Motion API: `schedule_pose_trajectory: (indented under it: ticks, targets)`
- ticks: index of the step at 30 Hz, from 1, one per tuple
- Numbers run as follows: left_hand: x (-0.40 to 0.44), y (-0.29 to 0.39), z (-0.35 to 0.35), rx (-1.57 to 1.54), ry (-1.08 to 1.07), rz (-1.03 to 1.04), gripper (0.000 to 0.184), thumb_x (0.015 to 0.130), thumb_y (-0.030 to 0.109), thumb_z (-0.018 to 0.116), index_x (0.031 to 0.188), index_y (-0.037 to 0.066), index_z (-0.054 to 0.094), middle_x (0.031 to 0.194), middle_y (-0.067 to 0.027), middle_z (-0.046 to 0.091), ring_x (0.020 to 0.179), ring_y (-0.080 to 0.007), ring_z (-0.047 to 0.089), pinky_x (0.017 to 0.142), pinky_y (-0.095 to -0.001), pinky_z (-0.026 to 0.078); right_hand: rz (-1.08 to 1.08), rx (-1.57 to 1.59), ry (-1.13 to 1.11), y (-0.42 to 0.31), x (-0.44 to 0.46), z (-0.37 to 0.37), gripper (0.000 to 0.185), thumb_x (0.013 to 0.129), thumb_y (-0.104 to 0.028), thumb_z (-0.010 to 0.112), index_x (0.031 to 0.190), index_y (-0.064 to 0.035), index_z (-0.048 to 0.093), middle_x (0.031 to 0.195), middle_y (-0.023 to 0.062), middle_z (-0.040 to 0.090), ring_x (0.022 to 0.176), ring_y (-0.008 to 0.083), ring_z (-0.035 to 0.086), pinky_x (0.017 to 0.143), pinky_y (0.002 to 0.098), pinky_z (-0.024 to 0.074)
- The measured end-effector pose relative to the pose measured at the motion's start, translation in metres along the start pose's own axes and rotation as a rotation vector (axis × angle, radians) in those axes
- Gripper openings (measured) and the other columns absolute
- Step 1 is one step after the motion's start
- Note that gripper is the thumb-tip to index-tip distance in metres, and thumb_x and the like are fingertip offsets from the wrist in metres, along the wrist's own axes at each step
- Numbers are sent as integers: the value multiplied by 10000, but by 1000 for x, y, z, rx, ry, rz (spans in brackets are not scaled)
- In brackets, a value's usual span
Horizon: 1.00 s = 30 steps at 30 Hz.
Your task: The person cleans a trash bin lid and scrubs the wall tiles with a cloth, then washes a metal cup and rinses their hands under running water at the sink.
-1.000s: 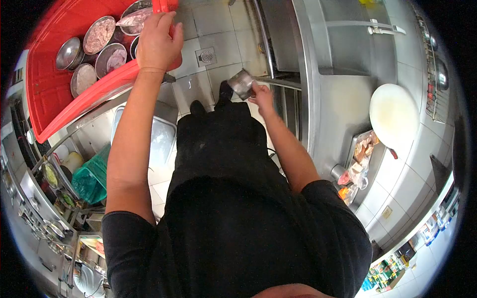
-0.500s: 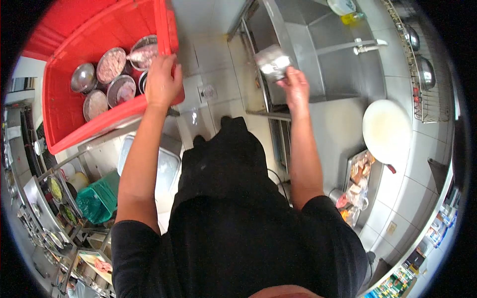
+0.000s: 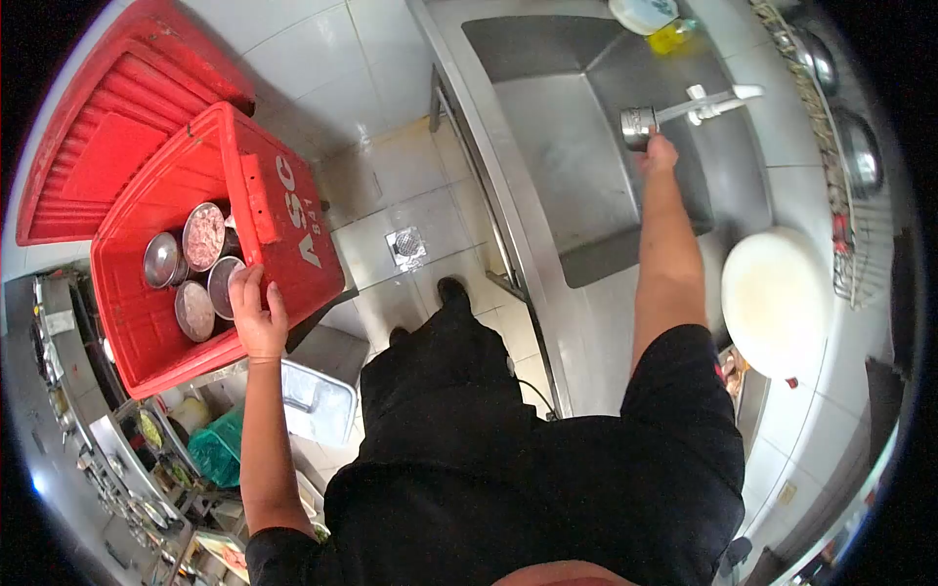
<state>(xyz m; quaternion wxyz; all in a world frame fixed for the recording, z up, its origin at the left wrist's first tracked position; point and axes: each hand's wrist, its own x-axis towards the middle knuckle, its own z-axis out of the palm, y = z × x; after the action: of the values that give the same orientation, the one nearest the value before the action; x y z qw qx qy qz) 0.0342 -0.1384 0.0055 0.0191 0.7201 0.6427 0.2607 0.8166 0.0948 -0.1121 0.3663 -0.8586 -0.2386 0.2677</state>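
Note:
My right hand [image 3: 660, 156] reaches over the sink [image 3: 547, 127], closed on a metal cup [image 3: 638, 127]. The cup is just below the end of the white tap [image 3: 721, 101]. My left hand [image 3: 262, 317] rests with spread fingers on the near rim of a red bin [image 3: 322, 273]. Inside the bin stand several metal bowls; a bowl of pale pink meat [image 3: 204, 237] and a bowl of whitish contents [image 3: 194, 311] show. Part of a bowl [image 3: 225, 286] beside my left fingers is hidden by the rim and hand.
A red lid [image 3: 107, 166] stands behind the bin. Right of the sink lies a round white board [image 3: 777, 303]. A yellow-green item [image 3: 670, 37] sits at the sink's far corner. On the tiled floor are a drain [image 3: 405, 247] and a clear-lidded grey container [image 3: 318, 396].
My right hand has carried the metal cup further over the sink to the tap. My left hand stays at the bin rim while the view has shifted.

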Motion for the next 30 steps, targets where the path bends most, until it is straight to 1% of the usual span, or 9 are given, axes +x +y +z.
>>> schedule_pose_trajectory:
  ticks: [5, 9, 12, 16, 19, 22, 25, 28, 30]
  targets:
    - [-2, -6, 9, 50, -24, -66, 371, 907, 105, 655, 1261, 0, 623, 1260, -222, 588, 1200, -396, 549, 1061, -465, 429, -533, -1403, 131, 12, 79, -2, 409, 991, -437, 508, 1102, -107, 722, 1141, 144, 713, 1012, 348, 688, 884, 461, 540]
    - [1, -11, 15, 79, 21, -106, 347, 893, 154, 683, 1207, 10, 656, 1262, -227, 605, 1205, -406, 561, 1036, -452, 458, -785, -1577, 15, 28, 130, 9, 429, 989, -453, 532, 1256, -133, 634, 1175, 101, 709, 1023, 301, 688, 869, 468, 538]
    - [5, 1, 4, 61, 92, -45, 306, 866, 120, 679, 1158, 30, 665, 1141, -191, 646, 1089, -386, 609, 968, -439, 501, -779, -1542, -5, 20, 150, 5, 542, 986, -456, 572, 1401, -109, 533, 1215, 95, 701, 1035, 308, 689, 866, 503, 539]
    - [6, 10, -5, 39, 11, -33, 350, 936, 91, 577, 1264, -31, 568, 1209, -248, 571, 1112, -424, 577, 957, -440, 480, -118, 160, 168, 21, 150, 39, 655, 963, -480, 616, 1448, -61, 483, 1200, 130, 708, 977, 343, 709, 817, 547, 551]
    - [6, 13, -5, 26, 12, -47, 342, 933, 90, 576, 1254, -28, 576, 1189, -248, 581, 1105, -420, 580, 956, -438, 480, -732, -1489, 155, 1, 87, 12, 549, 935, -348, 706, 1273, 70, 596, 1122, 156, 726, 960, 314, 709, 736, 504, 578]
    - [7, 14, -9, 4, 9, -94, 334, 932, 84, 573, 1246, -29, 579, 1182, -243, 584, 1090, -415, 583, 950, -438, 479, -258, 87, 210, 33, 126, 22, 348, 883, -190, 770, 1101, 70, 689, 996, 158, 742, 854, 292, 714, 652, 433, 588]
    - [5, 8, -11, 11, 29, -49, 326, 932, 80, 576, 1241, -24, 581, 1186, -237, 586, 1077, -413, 586, 939, -439, 481, -942, -1154, 323, 53, 137, -14, 199, 828, -27, 768, 930, 131, 704, 896, 193, 726, 742, 294, 695, 604, 405, 594]
    - [6, 12, -8, -56, 44, -104, 323, 938, 78, 581, 1248, -12, 587, 1167, -222, 596, 1058, -393, 593, 908, -409, 490, -445, 337, 204, 63, 134, -9, 164, 821, -20, 758, 926, 96, 708, 879, 196, 728, 682, 288, 683, 604, 430, 603]
    - [3, 6, -10, -44, 63, -98, 322, 933, 72, 584, 1245, -10, 595, 1151, -219, 600, 1042, -388, 598, 899, -403, 490, -786, 20, 211, 82, 171, -25, 115, 821, -4, 748, 873, 87, 700, 875, 194, 724, 695, 278, 684, 602, 430, 608]
